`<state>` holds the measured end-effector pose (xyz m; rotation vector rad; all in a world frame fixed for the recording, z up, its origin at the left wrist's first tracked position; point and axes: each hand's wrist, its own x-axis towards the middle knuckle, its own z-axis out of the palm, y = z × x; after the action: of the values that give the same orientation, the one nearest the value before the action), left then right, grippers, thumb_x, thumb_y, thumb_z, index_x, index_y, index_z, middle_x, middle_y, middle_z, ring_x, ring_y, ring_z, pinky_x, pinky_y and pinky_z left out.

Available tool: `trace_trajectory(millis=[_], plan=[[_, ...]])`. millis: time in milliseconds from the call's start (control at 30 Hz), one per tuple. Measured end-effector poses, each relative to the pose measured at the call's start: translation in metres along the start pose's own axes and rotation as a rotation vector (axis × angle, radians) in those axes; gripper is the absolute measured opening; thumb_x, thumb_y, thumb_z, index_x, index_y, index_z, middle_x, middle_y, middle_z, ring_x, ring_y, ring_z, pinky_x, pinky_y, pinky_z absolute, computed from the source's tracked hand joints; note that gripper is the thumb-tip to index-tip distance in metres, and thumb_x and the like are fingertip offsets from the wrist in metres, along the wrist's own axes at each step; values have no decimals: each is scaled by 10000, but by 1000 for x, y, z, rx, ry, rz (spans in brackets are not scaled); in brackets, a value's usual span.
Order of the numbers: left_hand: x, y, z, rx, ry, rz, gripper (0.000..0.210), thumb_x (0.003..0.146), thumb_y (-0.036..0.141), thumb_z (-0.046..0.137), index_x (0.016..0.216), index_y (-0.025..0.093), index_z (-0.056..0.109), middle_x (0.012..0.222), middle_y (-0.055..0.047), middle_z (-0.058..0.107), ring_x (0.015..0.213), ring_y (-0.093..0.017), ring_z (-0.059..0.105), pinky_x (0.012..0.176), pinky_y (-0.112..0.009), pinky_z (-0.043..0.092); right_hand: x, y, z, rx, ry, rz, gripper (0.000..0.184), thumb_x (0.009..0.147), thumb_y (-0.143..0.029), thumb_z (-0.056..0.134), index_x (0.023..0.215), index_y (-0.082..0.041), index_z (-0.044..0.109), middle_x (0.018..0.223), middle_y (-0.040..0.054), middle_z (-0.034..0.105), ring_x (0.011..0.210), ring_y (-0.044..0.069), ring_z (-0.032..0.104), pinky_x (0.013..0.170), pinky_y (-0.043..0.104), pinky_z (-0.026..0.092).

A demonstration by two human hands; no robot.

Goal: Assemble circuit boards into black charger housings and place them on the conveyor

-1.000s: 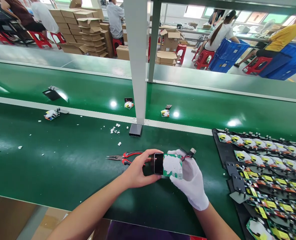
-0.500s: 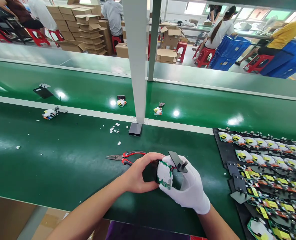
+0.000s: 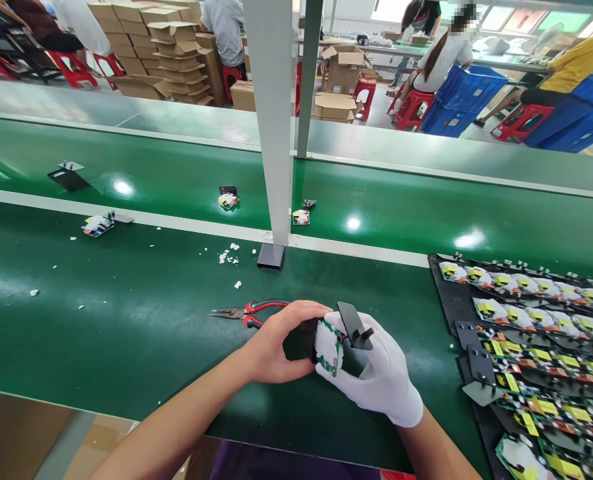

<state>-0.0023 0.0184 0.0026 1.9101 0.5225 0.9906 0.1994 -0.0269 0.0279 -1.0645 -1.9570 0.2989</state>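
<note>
A: Left hand (image 3: 276,341), bare. State?

B: Thumb and fingers pinch a dark case (image 3: 308,339). Right hand (image 3: 383,373), white-gloved, pinches a circuit board (image 3: 328,350) by its far and near edges.

A: Board where?

B: Between the hands, above the green bench (image 3: 126,347), left end at the case. How far inside, if at all, can't tell; fingers hide it.

A: Risks?

B: Judgement: a crooked push could jam the board or scrape it on the case's rim. The white filler (image 3: 325,341) looks lumpy, may catch or flake. Pronged end plate (image 3: 351,325) juts up by the glove, apparently on a short lead (image 3: 343,339); a tug might strain that. Smooth glove could slip too.

A: Around, in the way?

B: Pliers (image 3: 241,312) beyond the left hand, partly behind it. White crumbs (image 3: 234,247) farther off; could stick to parts. Second dark case (image 3: 271,256) sits at the foot of the white post (image 3: 277,167), which blocks straight-ahead reach. Rows of boards (image 3: 509,283) on black sheeting (image 3: 441,293) crowd the right side.
</note>
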Motion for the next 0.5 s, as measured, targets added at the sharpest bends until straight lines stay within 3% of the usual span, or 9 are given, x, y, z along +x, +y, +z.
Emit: trace_trajectory(millis=[167,367,500], plan=[[-1,2,2,-9,-4,-162,650,702,153,753,1311,221,536,1260,-101,668,1117,-245,664,951,-347,554,-2,3,1,64,28,82,409,804,-242,744,1192,-199,621,1020,97,738,884,262,738,791,393,642],[-2,4,4,-117,-2,-326,653,696,252,817,1296,207,563,1229,-95,697,1094,-243,682,973,-379,562,-11,7,4,415,107,324,492,771,-280,790,1230,-199,632,1136,135,733,1022,316,723,922,475,607],[-2,6,3,-112,-22,-370,649,697,271,815,1296,215,572,1240,-95,696,1132,-259,667,994,-403,554,-13,9,4,510,158,321,526,783,-264,781,1279,-235,608,1167,129,724,1047,320,714,928,506,595]])
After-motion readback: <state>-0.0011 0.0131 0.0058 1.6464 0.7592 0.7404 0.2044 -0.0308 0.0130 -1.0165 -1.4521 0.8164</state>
